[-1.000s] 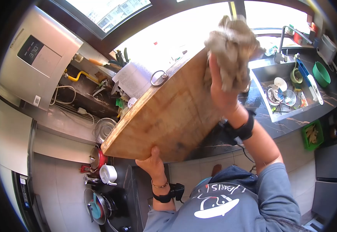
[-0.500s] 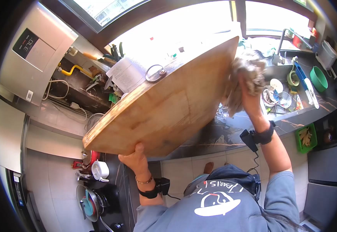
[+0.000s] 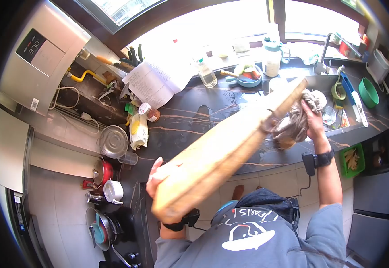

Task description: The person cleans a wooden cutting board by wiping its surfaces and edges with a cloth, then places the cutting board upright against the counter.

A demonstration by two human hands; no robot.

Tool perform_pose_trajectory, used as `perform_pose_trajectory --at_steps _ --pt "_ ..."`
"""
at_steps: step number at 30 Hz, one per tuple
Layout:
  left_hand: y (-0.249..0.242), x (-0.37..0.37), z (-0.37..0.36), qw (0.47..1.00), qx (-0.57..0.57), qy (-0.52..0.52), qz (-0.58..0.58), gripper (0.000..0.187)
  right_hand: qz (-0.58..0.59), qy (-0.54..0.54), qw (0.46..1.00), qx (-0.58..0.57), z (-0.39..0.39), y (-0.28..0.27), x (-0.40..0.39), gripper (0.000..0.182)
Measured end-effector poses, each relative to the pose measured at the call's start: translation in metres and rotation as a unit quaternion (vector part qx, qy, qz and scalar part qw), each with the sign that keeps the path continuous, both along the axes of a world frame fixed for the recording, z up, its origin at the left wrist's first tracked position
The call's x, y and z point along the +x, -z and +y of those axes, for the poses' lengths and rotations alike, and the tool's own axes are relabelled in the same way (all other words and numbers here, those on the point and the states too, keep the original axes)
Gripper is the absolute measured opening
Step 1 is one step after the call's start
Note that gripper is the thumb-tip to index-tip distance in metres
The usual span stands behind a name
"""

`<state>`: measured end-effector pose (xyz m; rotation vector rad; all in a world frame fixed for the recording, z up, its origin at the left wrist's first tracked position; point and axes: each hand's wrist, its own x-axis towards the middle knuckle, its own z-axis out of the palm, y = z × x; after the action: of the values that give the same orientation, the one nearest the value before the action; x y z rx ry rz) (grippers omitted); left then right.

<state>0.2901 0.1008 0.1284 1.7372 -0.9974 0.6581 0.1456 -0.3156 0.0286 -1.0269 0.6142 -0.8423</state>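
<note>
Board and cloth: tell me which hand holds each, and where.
Left hand holds the board near its lower end; right hand grips the cloth by its right side.

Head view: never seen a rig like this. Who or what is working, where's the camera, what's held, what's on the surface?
No robot here: a person works bare-handed, wearing the camera on their head. It looks forward and down, so their shirt shows at the bottom.

The left hand holds the near end of a thick wooden board, tilted and slightly blurred. The right hand grips a bunched cloth by the board's far end; whether they touch is hard to tell.

On the dark counter are papers, a jar, a clear bottle, a blue pan with food and a pitcher. To the right, dishes lie in the sink.
</note>
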Motion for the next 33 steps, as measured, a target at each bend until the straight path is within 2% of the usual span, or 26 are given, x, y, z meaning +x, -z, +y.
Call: perform_pose_trajectory --at_steps 1,2,3,4,6,7,8,10,11,14,24,26,28,29,30,32,33 --pt "-0.006 -0.003 -0.008 0.999 0.026 0.036 -0.023 0.029 0.022 -0.025 0.999 0.016 0.003 -0.006 -0.010 0.036" --pt "-0.014 -0.015 -0.021 0.996 0.061 0.021 -0.068 0.015 0.015 -0.054 0.998 0.031 0.014 -0.014 -0.021 0.041" --pt "-0.001 -0.017 -0.023 0.998 0.053 0.040 -0.009 0.013 0.014 -0.089 0.995 0.045 0.014 -0.002 -0.035 0.039" --pt "-0.004 -0.020 -0.032 0.993 0.079 0.043 -0.082 0.010 0.020 -0.119 0.992 0.046 0.022 -0.006 -0.047 0.038" --pt "0.000 -0.031 -0.041 0.985 0.122 0.066 -0.098 0.007 0.042 -0.173 0.983 0.033 0.049 -0.034 -0.068 0.039" --pt "0.004 -0.037 -0.047 0.984 0.134 0.075 -0.091 0.006 0.068 -0.112 0.989 0.066 0.063 -0.041 -0.073 0.045" --pt "0.007 -0.044 -0.051 0.977 0.160 0.078 -0.118 0.005 0.035 -0.138 0.986 0.091 0.060 -0.029 -0.086 0.048" --pt "0.013 -0.060 -0.063 0.964 0.208 0.088 -0.137 0.012 -0.035 -0.141 0.955 0.260 0.071 -0.040 -0.095 0.052" --pt "0.019 -0.068 -0.067 0.960 0.224 0.095 -0.140 0.016 -0.068 -0.186 0.940 0.277 0.070 -0.036 -0.100 0.048" --pt "0.041 -0.089 -0.077 0.943 0.276 0.133 -0.130 0.027 -0.003 -0.157 0.960 0.231 0.064 0.002 -0.111 0.044" --pt "0.086 -0.115 -0.107 0.927 0.309 0.170 -0.128 0.034 0.072 -0.147 0.944 0.287 0.031 0.060 -0.102 0.041" --pt "0.093 -0.115 -0.115 0.904 0.345 0.224 -0.116 0.040 0.098 -0.148 0.944 0.280 0.022 0.067 -0.100 0.041" --pt "0.101 -0.117 -0.122 0.901 0.346 0.243 -0.099 0.044 0.177 -0.148 0.961 0.154 0.011 0.070 -0.095 0.044" --pt "0.105 -0.118 -0.124 0.901 0.346 0.242 -0.098 0.044 0.177 -0.150 0.961 0.153 0.001 0.071 -0.096 0.044" --pt "0.110 -0.120 -0.126 0.901 0.346 0.242 -0.098 0.044 0.229 -0.157 0.960 0.043 -0.011 0.072 -0.099 0.041" --pt "0.120 -0.123 -0.127 0.897 0.356 0.239 -0.104 0.044 0.321 -0.164 0.916 -0.177 -0.032 0.067 -0.102 0.035" --pt "0.125 -0.124 -0.127 0.892 0.368 0.238 -0.111 0.045 0.267 -0.155 0.936 -0.169 -0.036 0.049 -0.100 0.030"
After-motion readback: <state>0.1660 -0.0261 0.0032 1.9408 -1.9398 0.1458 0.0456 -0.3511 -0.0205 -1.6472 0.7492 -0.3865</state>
